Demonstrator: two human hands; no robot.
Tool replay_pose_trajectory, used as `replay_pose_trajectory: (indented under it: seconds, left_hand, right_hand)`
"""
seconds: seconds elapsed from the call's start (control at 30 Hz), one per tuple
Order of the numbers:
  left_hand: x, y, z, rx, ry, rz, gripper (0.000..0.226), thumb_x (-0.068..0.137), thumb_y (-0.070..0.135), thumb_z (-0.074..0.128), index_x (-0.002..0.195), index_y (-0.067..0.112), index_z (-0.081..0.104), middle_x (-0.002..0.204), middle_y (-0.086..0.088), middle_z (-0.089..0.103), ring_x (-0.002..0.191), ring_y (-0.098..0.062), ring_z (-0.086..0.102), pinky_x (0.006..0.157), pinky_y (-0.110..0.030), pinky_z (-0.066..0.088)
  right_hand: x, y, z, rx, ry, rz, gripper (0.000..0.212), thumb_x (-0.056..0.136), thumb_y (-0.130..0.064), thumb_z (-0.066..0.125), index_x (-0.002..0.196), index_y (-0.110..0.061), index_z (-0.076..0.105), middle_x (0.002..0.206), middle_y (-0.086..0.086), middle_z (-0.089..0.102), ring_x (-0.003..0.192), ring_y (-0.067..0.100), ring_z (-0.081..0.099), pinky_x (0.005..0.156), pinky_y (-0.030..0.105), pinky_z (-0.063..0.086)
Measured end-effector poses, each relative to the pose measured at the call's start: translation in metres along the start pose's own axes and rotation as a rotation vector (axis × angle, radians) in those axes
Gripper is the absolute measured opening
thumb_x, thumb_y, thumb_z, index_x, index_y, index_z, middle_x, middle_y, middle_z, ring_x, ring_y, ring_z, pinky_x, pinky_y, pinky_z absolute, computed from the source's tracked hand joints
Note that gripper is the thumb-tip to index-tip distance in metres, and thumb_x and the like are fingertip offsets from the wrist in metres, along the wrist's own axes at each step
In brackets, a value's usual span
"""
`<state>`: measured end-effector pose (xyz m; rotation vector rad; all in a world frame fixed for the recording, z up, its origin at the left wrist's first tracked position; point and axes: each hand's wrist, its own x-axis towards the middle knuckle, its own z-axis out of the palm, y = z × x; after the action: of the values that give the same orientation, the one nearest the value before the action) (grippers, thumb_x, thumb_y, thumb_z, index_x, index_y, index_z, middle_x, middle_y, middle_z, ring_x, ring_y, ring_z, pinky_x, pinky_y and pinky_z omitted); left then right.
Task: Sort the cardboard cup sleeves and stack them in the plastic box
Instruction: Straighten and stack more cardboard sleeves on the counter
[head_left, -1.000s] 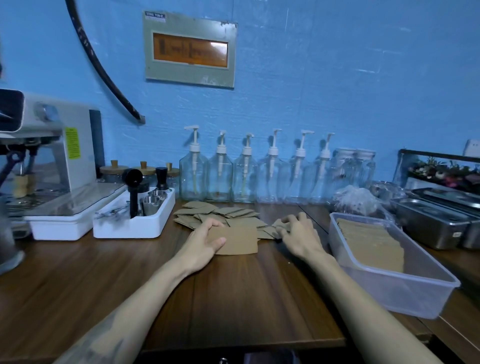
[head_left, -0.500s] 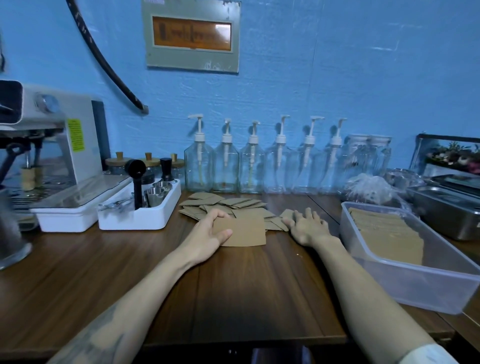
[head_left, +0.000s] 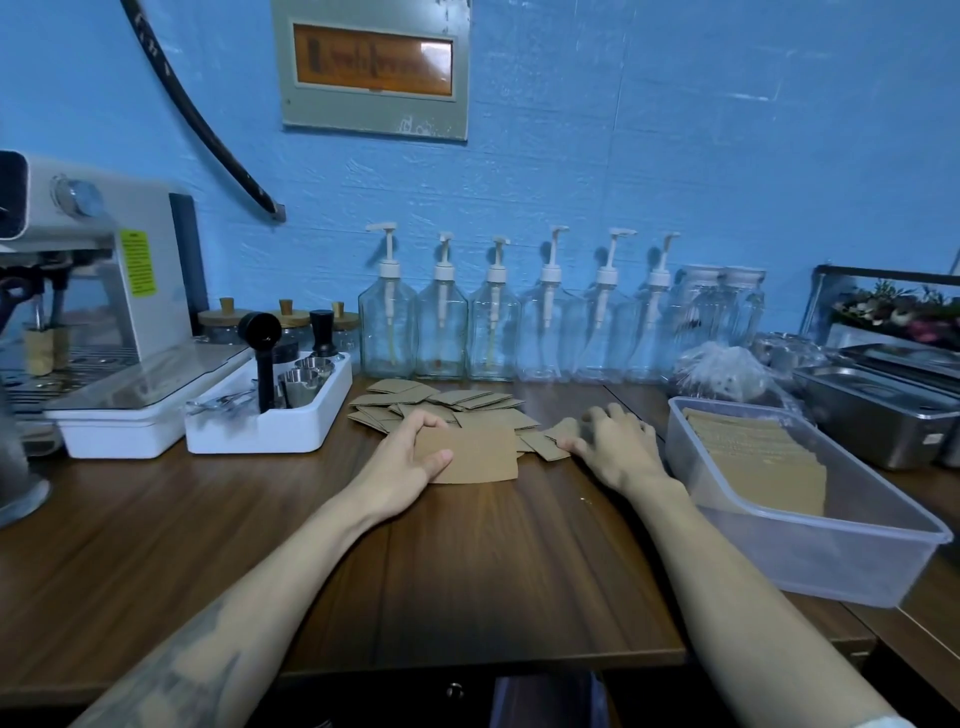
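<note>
Your left hand (head_left: 402, 462) holds a small stack of cardboard cup sleeves (head_left: 472, 455) flat on the wooden table (head_left: 467, 561), thumb on top, fingers curled round the far left edge; that grip is clamped on the stack. Your right hand (head_left: 615, 449) lies palm down with fingers spread and straight, fingertips resting on loose sleeves (head_left: 553, 441) at the right of the scattered pile (head_left: 441, 402); that grip is apart, holding nothing. The pile sits behind the stack, in front of 6 pump bottles (head_left: 493, 332). The clear plastic box (head_left: 810, 551) stands just right of your right forearm and holds a layer of sorted sleeves (head_left: 753, 457). A white tool tray (head_left: 275, 426) and an espresso machine (head_left: 78, 291) stand to the left.
</note>
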<state>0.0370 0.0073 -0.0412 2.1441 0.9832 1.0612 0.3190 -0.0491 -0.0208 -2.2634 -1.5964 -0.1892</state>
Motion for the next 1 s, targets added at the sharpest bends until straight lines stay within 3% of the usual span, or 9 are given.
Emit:
replay_pose_trajectory:
  seconds: [0.07,0.17,0.4,0.53,0.63,0.7,0.83,0.93,1.0]
  left_hand:
    - [0.000,0.000,0.000,0.000,0.005,0.004,0.021,0.094,0.023,0.064,0.107,0.033,0.051,0.069,0.014,0.039,0.061,0.001,0.043,0.061,-0.020,0.032]
    - [0.000,0.001,-0.001,0.009,-0.011,0.008,0.022,0.094,0.024,0.064,0.105,0.036,0.049,0.072,0.007,0.040,0.060,-0.004,0.038,0.061,-0.022,0.033]
    - [-0.002,0.003,-0.002,-0.001,-0.014,0.011,0.021,0.095,0.022,0.062,0.108,0.034,0.049,0.070,0.008,0.037,0.057,-0.001,0.038,0.056,-0.015,0.031]
    - [-0.002,0.004,-0.002,-0.029,-0.021,-0.005,0.022,0.096,0.017,0.061,0.109,0.032,0.050,0.076,0.015,0.042,0.064,0.012,0.047,0.058,-0.008,0.032]
    - [-0.001,0.005,-0.002,-0.084,-0.079,-0.026,0.031,0.092,0.014,0.066,0.108,0.033,0.049,0.092,0.009,0.057,0.081,0.004,0.055,0.070,-0.014,0.042]
    - [-0.002,0.007,-0.001,-0.166,-0.127,-0.041,0.040,0.085,0.012,0.075,0.108,0.031,0.049,0.099,0.004,0.064,0.088,-0.008,0.060,0.073,-0.017,0.047]
    - [-0.003,0.011,0.002,-0.232,-0.101,-0.039,0.041,0.081,0.019,0.081,0.108,0.024,0.050,0.092,0.007,0.061,0.072,0.012,0.058,0.064,-0.007,0.043]
    - [-0.004,0.011,0.001,-0.126,-0.048,0.017,0.026,0.090,0.018,0.071,0.109,0.019,0.052,0.070,0.015,0.045,0.054,0.015,0.048,0.054,-0.005,0.036]
    - [-0.005,0.012,0.000,-0.085,-0.030,0.042,0.022,0.093,0.014,0.066,0.110,0.014,0.053,0.069,0.016,0.040,0.053,0.016,0.047,0.054,-0.005,0.036]
  right_hand:
    - [-0.003,-0.002,-0.003,0.079,0.048,-0.028,0.064,0.087,-0.057,0.063,0.136,-0.018,0.051,0.132,0.009,0.048,0.124,0.033,0.048,0.104,0.046,0.037]
    - [-0.004,-0.005,-0.005,0.275,0.068,-0.077,0.057,0.083,-0.043,0.074,0.132,-0.019,0.058,0.121,0.004,0.048,0.115,0.031,0.054,0.101,0.047,0.043]
    - [-0.005,-0.006,-0.008,0.521,0.157,-0.136,0.029,0.089,-0.011,0.069,0.115,-0.024,0.071,0.112,-0.003,0.070,0.109,0.018,0.061,0.100,0.043,0.047]
    - [-0.013,-0.021,-0.021,0.803,0.310,-0.156,0.030,0.091,-0.008,0.066,0.103,-0.034,0.073,0.099,-0.015,0.071,0.096,0.001,0.061,0.087,0.025,0.051]
    - [-0.024,-0.041,-0.025,0.935,0.236,-0.243,0.029,0.090,-0.012,0.069,0.100,-0.038,0.073,0.099,-0.019,0.070,0.090,-0.007,0.059,0.075,0.010,0.042]
    - [-0.032,-0.057,-0.021,0.845,0.149,-0.361,0.026,0.090,-0.011,0.069,0.103,-0.032,0.074,0.099,-0.019,0.068,0.092,-0.007,0.056,0.077,0.008,0.038]
    - [-0.039,-0.080,-0.009,0.689,0.068,-0.519,0.030,0.089,-0.005,0.068,0.111,-0.025,0.073,0.099,-0.014,0.060,0.100,-0.003,0.050,0.087,0.008,0.035]
    - [-0.042,-0.087,-0.005,0.725,0.044,-0.528,0.046,0.087,-0.001,0.068,0.122,-0.031,0.064,0.117,-0.008,0.049,0.118,0.003,0.046,0.105,0.013,0.031]
    - [-0.040,-0.083,-0.001,0.691,0.029,-0.514,0.055,0.088,-0.009,0.069,0.134,-0.033,0.053,0.130,-0.009,0.040,0.131,0.004,0.037,0.112,0.019,0.024]
